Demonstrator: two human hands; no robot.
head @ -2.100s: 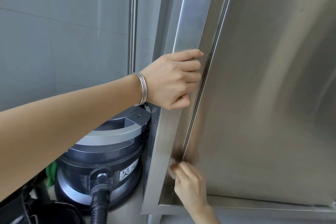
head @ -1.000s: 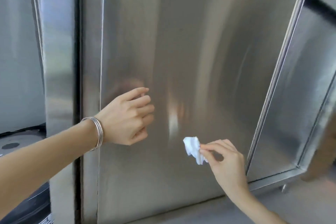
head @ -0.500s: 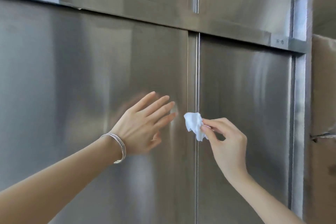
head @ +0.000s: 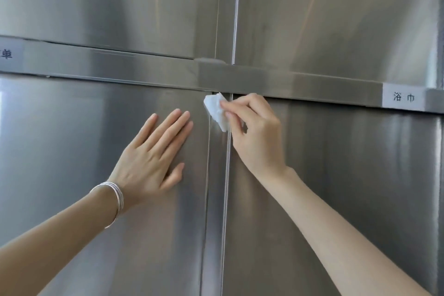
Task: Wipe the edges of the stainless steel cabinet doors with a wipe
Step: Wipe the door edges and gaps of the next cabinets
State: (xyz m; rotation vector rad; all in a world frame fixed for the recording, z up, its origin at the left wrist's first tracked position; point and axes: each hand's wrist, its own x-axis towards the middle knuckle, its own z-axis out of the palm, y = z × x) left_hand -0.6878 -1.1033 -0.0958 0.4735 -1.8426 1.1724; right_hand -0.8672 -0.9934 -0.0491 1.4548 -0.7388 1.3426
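Against steel cabinet doors (head: 348, 175), left hand (head: 149, 158) flat, right hand (head: 257, 134) pinching wipe (head: 216, 113) at centre seam (head: 227, 190), labelled crossbar (head: 144, 67) above.

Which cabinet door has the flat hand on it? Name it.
The lower left door: the left hand lies flat on it; the right hand pinches the wipe.

On your cabinet (head: 336, 187), the crossbar (head: 144, 67) carries a left label (head: 9, 54) at its left end and a right label (head: 403, 98) near its right end.

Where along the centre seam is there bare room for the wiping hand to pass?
Free: the seam below the right hand, down to the view's bottom. Crowded: its top, wipe pinched under the crossbar, left hand flat beside it.
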